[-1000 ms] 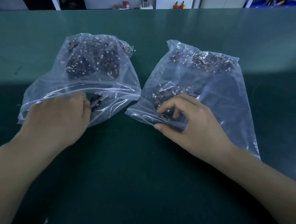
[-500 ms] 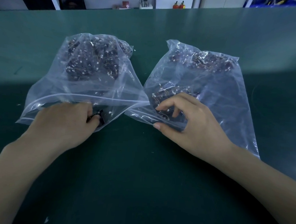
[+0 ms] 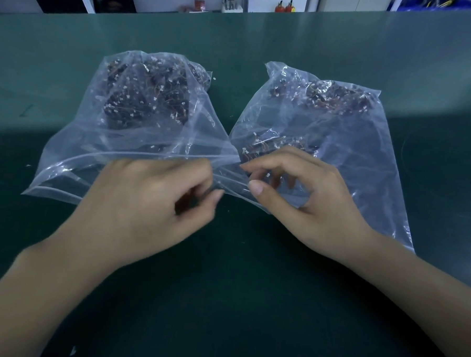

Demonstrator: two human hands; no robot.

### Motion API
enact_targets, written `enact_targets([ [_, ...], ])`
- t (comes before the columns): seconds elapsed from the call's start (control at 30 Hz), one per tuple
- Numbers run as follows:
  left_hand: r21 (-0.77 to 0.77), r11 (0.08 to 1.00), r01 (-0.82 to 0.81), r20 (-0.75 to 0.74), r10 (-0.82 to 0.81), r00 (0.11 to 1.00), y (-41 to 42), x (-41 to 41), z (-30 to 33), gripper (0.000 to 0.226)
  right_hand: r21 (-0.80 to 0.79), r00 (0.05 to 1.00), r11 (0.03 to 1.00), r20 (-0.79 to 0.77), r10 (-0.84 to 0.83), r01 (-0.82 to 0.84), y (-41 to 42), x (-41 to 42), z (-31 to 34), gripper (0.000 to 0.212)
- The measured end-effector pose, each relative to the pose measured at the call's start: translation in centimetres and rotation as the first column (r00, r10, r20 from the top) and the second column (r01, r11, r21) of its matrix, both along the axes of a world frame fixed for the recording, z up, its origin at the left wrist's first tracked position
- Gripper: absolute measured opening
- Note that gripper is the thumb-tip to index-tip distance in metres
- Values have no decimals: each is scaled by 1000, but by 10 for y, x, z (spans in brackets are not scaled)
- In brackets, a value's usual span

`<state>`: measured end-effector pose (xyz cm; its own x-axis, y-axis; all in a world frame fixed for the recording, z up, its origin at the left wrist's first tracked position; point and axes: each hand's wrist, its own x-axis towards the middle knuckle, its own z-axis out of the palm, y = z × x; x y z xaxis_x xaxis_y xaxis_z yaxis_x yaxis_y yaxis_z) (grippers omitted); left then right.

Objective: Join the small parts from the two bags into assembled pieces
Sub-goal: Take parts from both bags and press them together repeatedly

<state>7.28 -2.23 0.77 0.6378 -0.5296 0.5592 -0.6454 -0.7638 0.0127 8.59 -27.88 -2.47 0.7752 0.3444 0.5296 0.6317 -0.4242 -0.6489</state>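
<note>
Two clear plastic bags lie side by side on the green mat, the left bag point(image 3: 74, 164) and the right bag point(image 3: 366, 158). Each holds a heap of small dark parts with thin wires and white ends: the left heap point(image 3: 148, 97) and the right heap point(image 3: 323, 98). My left hand point(image 3: 146, 201) is out of the left bag's mouth, near the gap between the bags. It is blurred, with its fingers curled around a small dark part point(image 3: 184, 203). My right hand point(image 3: 310, 193) has its fingers inside the right bag's mouth, thumb and forefinger apart, with a tiny white bit by the middle finger.
The green mat point(image 3: 236, 301) stretches wide around the bags and toward me. A few tiny white specks point(image 3: 72, 350) lie on it near the front left. White shelving with small items point(image 3: 232, 3) stands beyond the table's far edge.
My left hand has drawn out of the left bag with a small dark part and moved right, toward the right hand. The right hand's fingers have spread slightly inside its bag.
</note>
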Motion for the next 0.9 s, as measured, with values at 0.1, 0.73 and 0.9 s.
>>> enact_targets([
  [0.1,-50,998,38,78,-34,996,-7,-2,-7,33,18,998,998,16,62,-62,2,-1,0,19],
  [0.73,-425,904,41,-238,-155,959,-23,-8,-22,22,235,968,969,-213,133,-81,3,-5,5,8],
  [0.9,-435,900,27,-267,-158,951,-23,-8,-23,22,123,974,986,-183,132,-111,4,-6,4,11],
])
